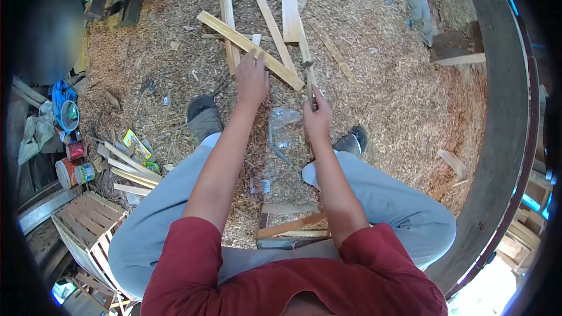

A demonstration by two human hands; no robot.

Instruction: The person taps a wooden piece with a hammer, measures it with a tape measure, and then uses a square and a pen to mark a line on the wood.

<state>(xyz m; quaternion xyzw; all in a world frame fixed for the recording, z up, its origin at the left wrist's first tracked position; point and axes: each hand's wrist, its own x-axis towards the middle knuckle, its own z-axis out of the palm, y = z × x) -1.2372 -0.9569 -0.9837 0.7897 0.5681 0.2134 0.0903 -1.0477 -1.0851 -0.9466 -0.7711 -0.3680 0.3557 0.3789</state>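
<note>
My left hand (252,79) is closed on a long, pale wooden slat (225,30), which slants from upper left to lower right over other strips. A short light piece of wood (256,39) shows just beyond its fingers. In my right hand (317,118) is a hammer (309,82), gripped by the handle, its head pointing away from me close to the slat's lower right end. Several loose wooden slats (290,6) lie on the ground ahead of both hands.
Wood shavings (398,117) cover the ground. A clear plastic bag (284,126) lies between my shoes. To the left are a slatted wooden crate (88,225), cans (69,172) and a yellow packet (136,145). A thick plank (503,111) runs along the right, near a wood block (459,47).
</note>
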